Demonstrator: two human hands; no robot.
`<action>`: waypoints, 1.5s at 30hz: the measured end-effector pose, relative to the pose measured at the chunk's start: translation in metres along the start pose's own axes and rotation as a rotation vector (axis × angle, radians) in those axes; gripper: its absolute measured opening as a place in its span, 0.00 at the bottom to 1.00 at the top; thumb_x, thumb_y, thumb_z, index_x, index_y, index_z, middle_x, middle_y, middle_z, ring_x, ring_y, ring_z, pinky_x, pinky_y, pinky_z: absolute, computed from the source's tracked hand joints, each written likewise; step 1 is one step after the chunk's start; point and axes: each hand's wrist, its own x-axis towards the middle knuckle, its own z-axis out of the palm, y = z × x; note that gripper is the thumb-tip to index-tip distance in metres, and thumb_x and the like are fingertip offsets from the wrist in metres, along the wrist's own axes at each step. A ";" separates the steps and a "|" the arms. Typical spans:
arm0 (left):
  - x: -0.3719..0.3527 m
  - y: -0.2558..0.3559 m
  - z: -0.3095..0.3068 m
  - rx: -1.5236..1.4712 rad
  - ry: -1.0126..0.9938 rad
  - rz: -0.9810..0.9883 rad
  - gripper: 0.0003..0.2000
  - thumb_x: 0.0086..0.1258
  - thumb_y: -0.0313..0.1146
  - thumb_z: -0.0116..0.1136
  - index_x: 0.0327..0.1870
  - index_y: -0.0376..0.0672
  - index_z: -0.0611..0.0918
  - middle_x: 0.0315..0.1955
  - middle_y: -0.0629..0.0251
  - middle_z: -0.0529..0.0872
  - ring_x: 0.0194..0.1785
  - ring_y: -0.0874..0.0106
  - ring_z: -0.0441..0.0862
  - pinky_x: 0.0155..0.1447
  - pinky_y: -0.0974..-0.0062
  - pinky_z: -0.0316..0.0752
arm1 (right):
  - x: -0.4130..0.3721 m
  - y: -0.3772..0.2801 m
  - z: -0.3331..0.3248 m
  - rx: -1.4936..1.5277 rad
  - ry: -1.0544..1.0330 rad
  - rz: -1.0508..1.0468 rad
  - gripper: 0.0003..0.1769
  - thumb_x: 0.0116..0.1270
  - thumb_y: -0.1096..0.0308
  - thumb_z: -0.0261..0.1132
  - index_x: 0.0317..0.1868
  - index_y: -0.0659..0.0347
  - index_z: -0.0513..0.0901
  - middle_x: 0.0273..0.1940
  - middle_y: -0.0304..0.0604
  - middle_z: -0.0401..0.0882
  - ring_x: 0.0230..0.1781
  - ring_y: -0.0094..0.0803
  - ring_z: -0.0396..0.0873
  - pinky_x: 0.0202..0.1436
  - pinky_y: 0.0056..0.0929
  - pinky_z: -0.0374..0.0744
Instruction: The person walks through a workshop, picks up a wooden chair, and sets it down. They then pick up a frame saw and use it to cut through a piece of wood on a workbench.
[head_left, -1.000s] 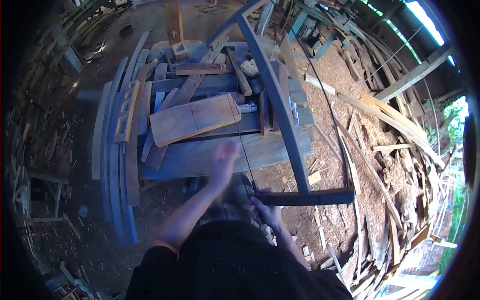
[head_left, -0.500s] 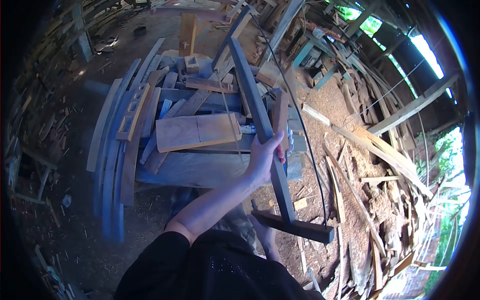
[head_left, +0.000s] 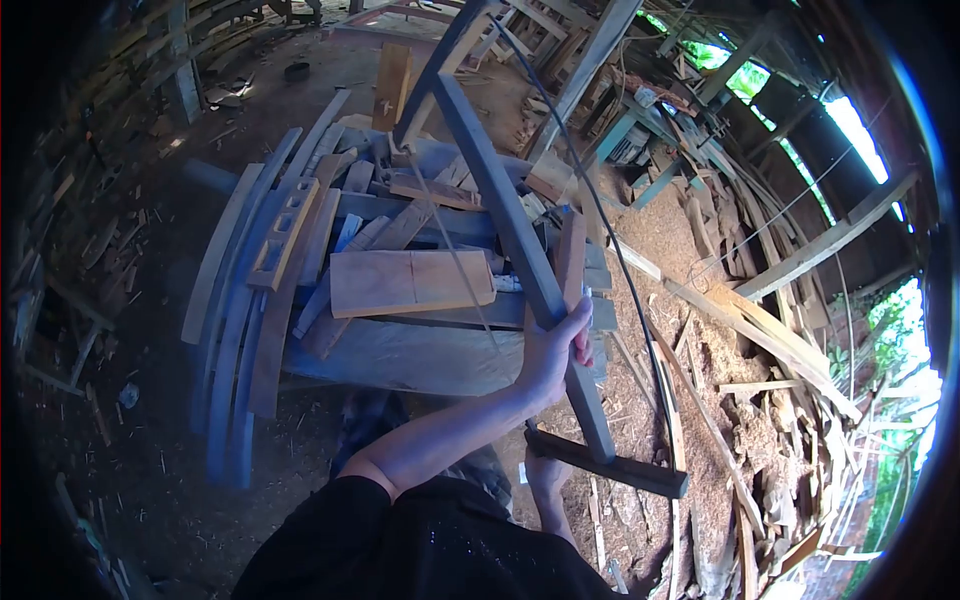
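A large wooden frame saw point(head_left: 500, 195) stretches diagonally over the workbench. My left hand point(head_left: 556, 348) is wrapped around its long middle bar. Lower down, my right hand point(head_left: 547, 472) is closed around the near end of the saw's dark crosspiece, partly hidden by it. A thin blade-like strip runs along the saw's left side and a dark cord along its right. Left of my left hand, a short thick board point(head_left: 405, 284) with a line across it lies on the stacked wood, apart from both hands.
The low workbench point(head_left: 440, 350) bears several planks and offcuts. Long boards point(head_left: 225, 270) lie along its left side, with a slotted wooden block point(head_left: 284, 235) on them. Sawdust point(head_left: 670, 225) and scrap wood cover the ground at right. A post point(head_left: 585, 80) leans beyond the bench.
The saw and both hands have shifted slightly right and down in view, still gripped the same way. The bench and board also sit a little lower and farther right as the view moved.
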 end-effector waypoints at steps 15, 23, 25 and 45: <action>-0.010 -0.002 0.018 0.050 -0.389 -0.247 0.12 0.60 0.21 0.62 0.30 0.47 0.70 0.15 0.73 0.72 0.16 0.79 0.71 0.23 0.77 0.68 | -0.037 -0.018 0.008 0.525 -0.501 0.266 0.10 0.63 0.65 0.62 0.32 0.65 0.77 0.21 0.37 0.74 0.23 0.24 0.73 0.28 0.35 0.73; -0.004 -0.017 0.018 0.130 -0.431 -0.378 0.12 0.61 0.20 0.59 0.27 0.48 0.69 0.15 0.75 0.70 0.17 0.80 0.71 0.24 0.76 0.68 | -0.053 -0.043 0.017 0.593 -0.675 0.489 0.16 0.64 0.61 0.63 0.42 0.67 0.81 0.32 0.46 0.82 0.38 0.32 0.81 0.43 0.34 0.78; -0.001 -0.020 0.016 0.120 -0.433 -0.412 0.12 0.61 0.20 0.59 0.28 0.48 0.69 0.15 0.75 0.70 0.17 0.80 0.71 0.24 0.76 0.68 | -0.058 -0.034 0.029 0.573 -0.723 0.511 0.19 0.64 0.60 0.65 0.48 0.66 0.79 0.37 0.47 0.82 0.42 0.33 0.81 0.47 0.35 0.78; 0.007 -0.055 0.013 0.528 -0.271 -0.118 0.11 0.64 0.26 0.62 0.37 0.41 0.70 0.15 0.70 0.74 0.15 0.79 0.73 0.19 0.79 0.69 | -0.025 0.005 -0.012 0.890 -0.759 0.181 0.39 0.63 0.51 0.69 0.67 0.65 0.65 0.57 0.53 0.74 0.59 0.42 0.73 0.63 0.42 0.72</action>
